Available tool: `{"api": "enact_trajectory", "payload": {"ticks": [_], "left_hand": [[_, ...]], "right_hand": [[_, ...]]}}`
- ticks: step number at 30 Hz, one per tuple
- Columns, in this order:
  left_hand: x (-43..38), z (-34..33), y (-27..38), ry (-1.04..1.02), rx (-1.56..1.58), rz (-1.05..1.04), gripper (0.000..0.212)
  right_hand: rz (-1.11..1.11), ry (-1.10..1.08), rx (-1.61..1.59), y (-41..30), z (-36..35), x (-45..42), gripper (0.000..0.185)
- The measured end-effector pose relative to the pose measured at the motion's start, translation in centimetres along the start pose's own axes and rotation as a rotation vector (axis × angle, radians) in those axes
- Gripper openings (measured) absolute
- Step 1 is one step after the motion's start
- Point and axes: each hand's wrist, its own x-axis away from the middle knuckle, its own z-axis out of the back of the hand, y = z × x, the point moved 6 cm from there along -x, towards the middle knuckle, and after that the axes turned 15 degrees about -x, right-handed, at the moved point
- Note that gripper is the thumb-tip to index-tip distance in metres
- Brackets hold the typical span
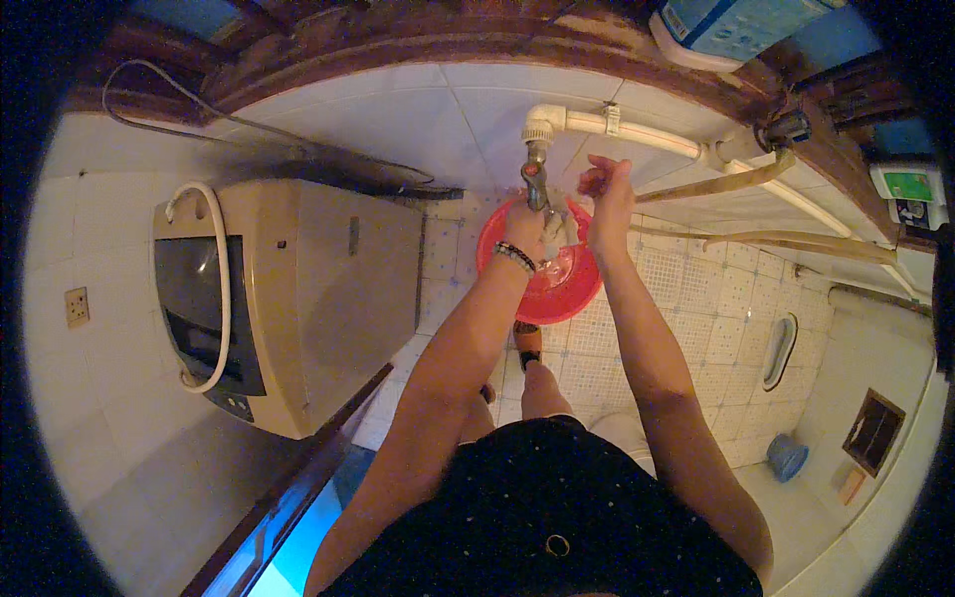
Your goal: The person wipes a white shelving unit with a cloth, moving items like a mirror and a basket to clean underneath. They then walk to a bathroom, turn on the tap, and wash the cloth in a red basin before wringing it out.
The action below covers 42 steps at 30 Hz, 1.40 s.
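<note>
A red plastic basin [561,300] stands on the tiled floor before me, with water in it. Over it hangs a metal tap [534,183] with a red mark on its handle. My left hand [525,227], a beaded bracelet at its wrist, is below the tap against a wet, pale cloth [556,233]. It seems to grip the cloth, though the tap hides part of the fingers. To the right of the tap, my right hand [610,190] is raised above the basin's rim. Its fingers are loosely bent and apart, with nothing seen in them.
White pipe [634,135] runs along the wall, with hoses [716,181] below. A washing machine [358,261] stands left, a pale hose [224,298] over its lid. A squat toilet or drain fixture [780,351] and blue bucket [787,457] are right. Containers [735,33] sit on the ledge.
</note>
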Motion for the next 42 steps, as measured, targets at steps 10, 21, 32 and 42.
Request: {"api": "enact_trajectory", "payload": {"ticks": [10, 21, 32, 42], "left_hand": [[-5.6, 5.4, -5.9, 0.323, -0.320, -0.255, 0.024], [-6.1, 1.8, -11.7, 0.181, -0.712, -0.418, 0.023], [-3.6, -0.9, -4.7, -0.015, 0.331, 0.088, 0.023], [-1.1, -2.2, -3.4, -0.390, 0.722, 0.318, 0.025]], "right_hand": [[0.200, -0.053, 0.302, 6.4, -6.5, 3.8, 0.030], [-0.310, 0.028, 0.703, 9.4, -2.0, 0.3, 0.049], [-0.233, 0.106, 0.696, 9.8, -1.5, 0.3, 0.036], [-0.268, 0.254, -0.153, 13.6, 3.6, 0.7, 0.043]]}}
